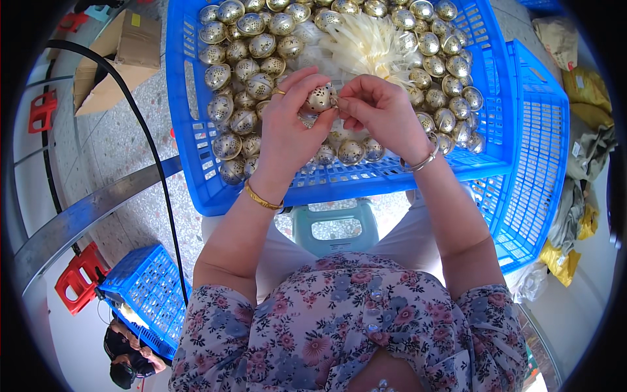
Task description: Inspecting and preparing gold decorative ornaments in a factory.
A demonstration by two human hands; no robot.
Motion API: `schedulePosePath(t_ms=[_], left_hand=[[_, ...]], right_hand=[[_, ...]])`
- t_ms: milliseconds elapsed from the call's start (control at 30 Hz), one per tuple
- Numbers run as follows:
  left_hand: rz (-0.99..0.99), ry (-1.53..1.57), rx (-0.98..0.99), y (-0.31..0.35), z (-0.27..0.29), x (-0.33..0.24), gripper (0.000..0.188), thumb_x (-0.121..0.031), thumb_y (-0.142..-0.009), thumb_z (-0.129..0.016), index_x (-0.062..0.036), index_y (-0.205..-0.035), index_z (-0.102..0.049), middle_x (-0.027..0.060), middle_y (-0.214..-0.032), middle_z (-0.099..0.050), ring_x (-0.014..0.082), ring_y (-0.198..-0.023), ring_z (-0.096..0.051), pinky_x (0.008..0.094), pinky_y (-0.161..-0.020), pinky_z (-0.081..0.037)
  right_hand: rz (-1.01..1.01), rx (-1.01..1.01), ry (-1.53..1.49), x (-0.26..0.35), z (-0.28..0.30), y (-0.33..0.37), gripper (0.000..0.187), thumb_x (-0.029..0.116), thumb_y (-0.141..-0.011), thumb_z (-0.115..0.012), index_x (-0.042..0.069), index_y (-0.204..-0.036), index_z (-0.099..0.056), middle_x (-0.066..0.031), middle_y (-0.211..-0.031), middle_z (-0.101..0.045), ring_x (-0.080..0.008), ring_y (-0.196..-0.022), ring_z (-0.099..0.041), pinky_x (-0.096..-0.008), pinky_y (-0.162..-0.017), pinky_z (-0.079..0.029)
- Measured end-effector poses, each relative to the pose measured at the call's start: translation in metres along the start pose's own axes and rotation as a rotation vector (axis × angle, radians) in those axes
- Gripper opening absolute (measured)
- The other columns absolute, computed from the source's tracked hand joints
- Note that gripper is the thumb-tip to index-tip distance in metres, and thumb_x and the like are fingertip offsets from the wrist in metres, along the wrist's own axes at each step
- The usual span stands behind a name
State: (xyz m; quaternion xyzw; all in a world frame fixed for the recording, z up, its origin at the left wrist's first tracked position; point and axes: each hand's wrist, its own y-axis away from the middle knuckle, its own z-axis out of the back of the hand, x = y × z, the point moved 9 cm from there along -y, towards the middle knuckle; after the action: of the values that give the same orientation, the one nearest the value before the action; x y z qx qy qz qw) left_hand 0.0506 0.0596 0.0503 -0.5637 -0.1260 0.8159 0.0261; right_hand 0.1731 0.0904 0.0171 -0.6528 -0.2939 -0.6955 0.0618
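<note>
My left hand point(290, 121) grips a gold-coloured metal ball point(319, 98) pierced with small holes, held between thumb and fingers. At the right end of this ball, my right hand point(380, 112) has thumb and forefinger pinched together; what lies between them is too small to make out. Both hands are above a blue plastic crate point(346, 189) holding many similar pierced balls point(243, 122). A bundle of pale cream, translucent strips point(369, 46) lies among the balls just beyond my hands.
A second blue crate point(539, 130) stands at the right, by yellow and grey bags point(578, 189). A light green stool point(334, 225) is under the crate's near side. Left are a black cable point(153, 157), a metal rail point(91, 209), a cardboard box point(121, 62) and another person point(134, 353).
</note>
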Motion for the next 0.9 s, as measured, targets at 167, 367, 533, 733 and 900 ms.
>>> schedulePosePath(t_ms=[167,367,533,733,900], left_hand=[[-0.007,-0.007,0.012,0.0,-0.001,0.001,0.041,0.003,-0.063,-0.066,-0.0082,-0.101,-0.057,0.0121,-0.112,-0.054,0.0219,-0.087,-0.06,0.0268,-0.064,-0.052],[0.032,0.019,-0.01,0.001,0.0,0.005,0.037,0.002,-0.063,-0.067,-0.0082,-0.096,-0.056,0.013,-0.113,-0.054,0.0226,-0.088,-0.06,0.0268,-0.063,-0.051],[0.05,-0.026,0.038,0.002,-0.002,0.007,0.034,0.003,-0.067,-0.068,-0.0063,-0.097,-0.056,0.0098,-0.121,-0.05,0.0111,-0.094,-0.054,0.021,-0.068,-0.048],[-0.01,-0.072,0.002,0.002,0.0,0.004,0.033,0.003,-0.065,-0.066,-0.0088,-0.094,-0.06,0.0153,-0.113,-0.054,0.0224,-0.091,-0.06,0.0267,-0.062,-0.053],[-0.016,0.002,-0.01,0.003,0.001,0.0,0.022,0.004,-0.072,-0.063,-0.0047,-0.092,-0.064,0.0121,-0.115,-0.055,0.0102,-0.088,-0.058,0.0202,-0.066,-0.048]], right_hand=[[-0.079,0.02,-0.084,-0.005,0.001,0.0,0.013,0.009,-0.084,-0.056,0.0,-0.093,-0.058,-0.0031,-0.074,-0.061,-0.007,-0.062,-0.057,-0.02,-0.058,-0.048],[-0.077,0.061,-0.105,-0.006,-0.003,0.001,0.014,0.011,-0.083,-0.058,0.001,-0.093,-0.058,-0.0014,-0.075,-0.06,-0.0059,-0.063,-0.054,-0.019,-0.058,-0.045],[-0.014,0.025,-0.086,-0.007,-0.005,-0.001,0.012,0.011,-0.083,-0.058,0.003,-0.091,-0.058,0.0012,-0.076,-0.058,-0.0042,-0.063,-0.051,-0.0177,-0.057,-0.043],[0.005,0.039,-0.118,-0.007,-0.008,-0.004,0.009,0.011,-0.084,-0.055,0.004,-0.09,-0.056,0.0022,-0.079,-0.055,-0.0035,-0.066,-0.047,-0.0178,-0.059,-0.041],[0.027,0.032,-0.061,-0.009,-0.009,-0.003,0.01,0.013,-0.086,-0.053,0.003,-0.089,-0.054,0.0032,-0.076,-0.052,-0.0038,-0.065,-0.045,-0.0179,-0.059,-0.04]])
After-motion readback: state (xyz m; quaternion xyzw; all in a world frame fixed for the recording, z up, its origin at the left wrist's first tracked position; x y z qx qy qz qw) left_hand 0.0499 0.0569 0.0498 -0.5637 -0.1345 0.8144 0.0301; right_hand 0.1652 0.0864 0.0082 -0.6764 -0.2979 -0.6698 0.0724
